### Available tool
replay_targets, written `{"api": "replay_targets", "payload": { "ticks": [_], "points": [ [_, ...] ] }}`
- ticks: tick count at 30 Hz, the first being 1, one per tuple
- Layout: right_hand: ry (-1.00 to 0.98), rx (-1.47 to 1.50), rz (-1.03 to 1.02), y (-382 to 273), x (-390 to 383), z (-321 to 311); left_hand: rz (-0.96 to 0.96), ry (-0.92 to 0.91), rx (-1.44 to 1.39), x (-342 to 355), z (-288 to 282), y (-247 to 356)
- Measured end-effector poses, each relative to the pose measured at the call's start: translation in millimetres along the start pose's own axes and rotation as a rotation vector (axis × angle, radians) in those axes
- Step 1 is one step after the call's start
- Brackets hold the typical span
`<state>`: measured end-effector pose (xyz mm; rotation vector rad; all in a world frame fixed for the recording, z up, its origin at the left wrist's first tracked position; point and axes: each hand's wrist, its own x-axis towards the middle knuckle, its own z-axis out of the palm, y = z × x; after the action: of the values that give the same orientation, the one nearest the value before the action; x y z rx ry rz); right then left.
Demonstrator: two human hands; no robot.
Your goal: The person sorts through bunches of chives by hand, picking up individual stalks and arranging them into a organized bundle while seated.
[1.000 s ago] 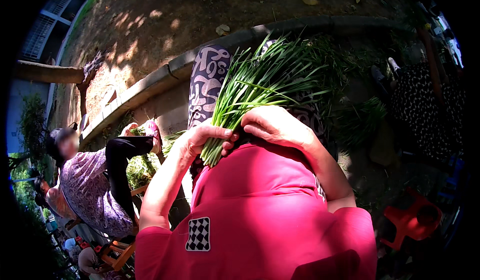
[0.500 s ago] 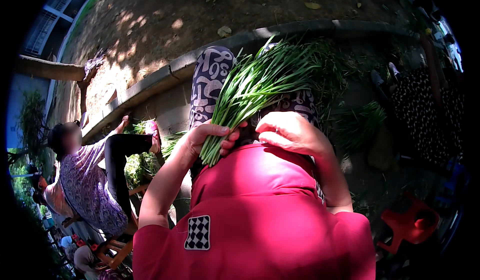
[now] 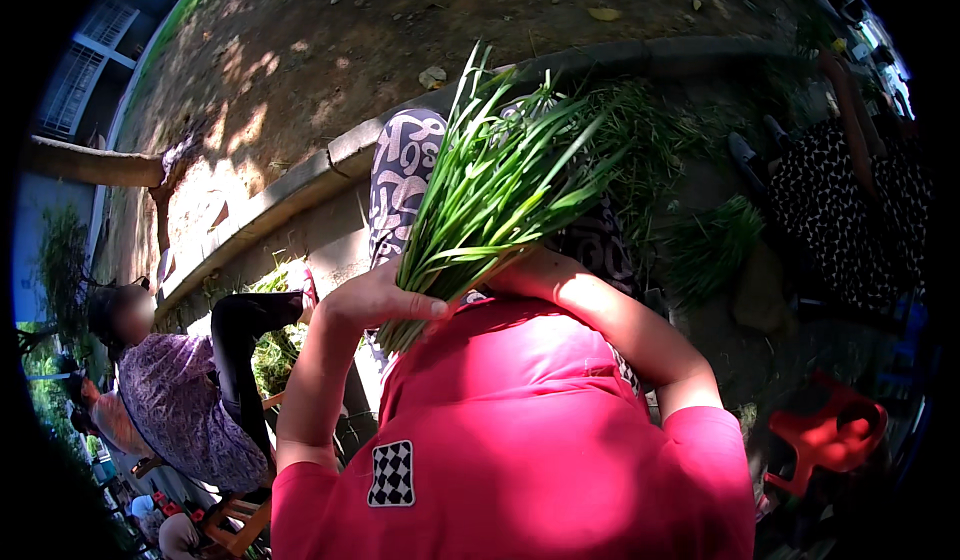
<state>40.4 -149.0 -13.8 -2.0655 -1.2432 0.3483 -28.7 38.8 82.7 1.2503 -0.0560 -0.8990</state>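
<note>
Between both hands, upright green chive bunch

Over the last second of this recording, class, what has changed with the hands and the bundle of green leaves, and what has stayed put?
The right hand, which lay on top of the stems, has slid behind the bundle of green leaves; only its forearm shows now. The bundle's tips have swung up, so it stands steeper. The left hand still clasps the bundle's base. The seated person in purple and the red stool stay where they were.

Left hand closed around lower stems of chive bunch, leaves fanning up and away. Right hand hidden behind bunch. Red plastic stool far right.
</note>
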Motion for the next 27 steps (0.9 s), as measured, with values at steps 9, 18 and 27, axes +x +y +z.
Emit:
{"api": "replay_targets", "payload": {
  "ticks": [9,18,27],
  "points": [
    [0.411,0.602,-0.002,31.3,14.8,-50.9,-0.118,-0.06,0.152,12.1,-15.9,-2.6],
    [0.693,1.372,-0.021,83.2,-17.1,-73.3,-0.313,-0.026,0.312,18.3,-58.6,0.2],
    [1.006,0.942,0.213,145.0,-109.9,-104.7,-0.393,-0.062,0.215,38.4,-62.0,-6.6]
  ]
}}
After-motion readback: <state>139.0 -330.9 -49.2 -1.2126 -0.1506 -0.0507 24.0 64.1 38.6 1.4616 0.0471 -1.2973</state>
